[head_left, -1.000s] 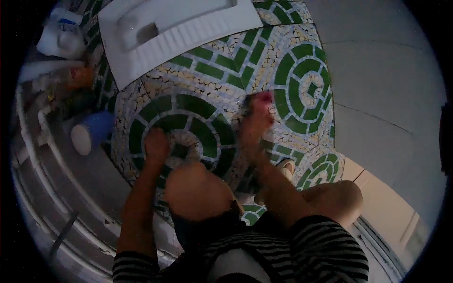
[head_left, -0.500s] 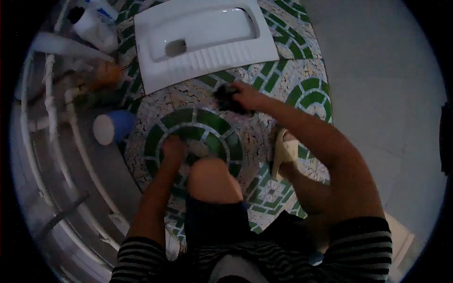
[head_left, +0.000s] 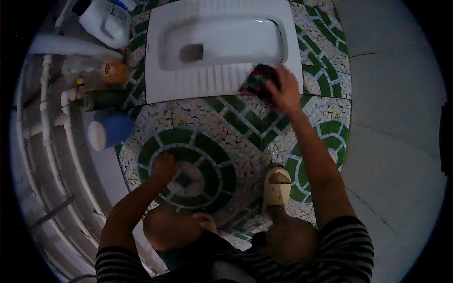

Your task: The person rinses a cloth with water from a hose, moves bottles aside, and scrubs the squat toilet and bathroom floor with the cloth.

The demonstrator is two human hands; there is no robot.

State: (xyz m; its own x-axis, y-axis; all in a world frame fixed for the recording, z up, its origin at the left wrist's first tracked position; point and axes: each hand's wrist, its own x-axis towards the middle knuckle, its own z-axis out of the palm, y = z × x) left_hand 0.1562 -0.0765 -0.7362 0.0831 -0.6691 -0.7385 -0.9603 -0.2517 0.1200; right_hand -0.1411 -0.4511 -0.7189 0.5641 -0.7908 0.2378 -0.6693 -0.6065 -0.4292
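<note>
My right hand [head_left: 286, 92] is closed around a dark cloth [head_left: 262, 81] with bits of red and green showing. The bunched cloth lies over the near right part of a white squat toilet [head_left: 177, 84], at its ribbed foot rest. My left hand [head_left: 163, 166] is curled into a fist over the round green pattern of the tiled floor [head_left: 212, 141], and nothing shows in it. Whether that fist touches the tiles I cannot tell.
White pipes [head_left: 46, 111] run along the left wall. Beside them are a white jug [head_left: 104, 23], an orange-labelled bottle [head_left: 114, 72], a green bottle [head_left: 104, 100] and a blue container [head_left: 118, 129] on its side. A cream slipper [head_left: 276, 193] is on my right foot.
My right hand has carried the cloth from above the floor forward and right onto the toilet's near edge. The view has shifted, and my knees sit lower in it.
</note>
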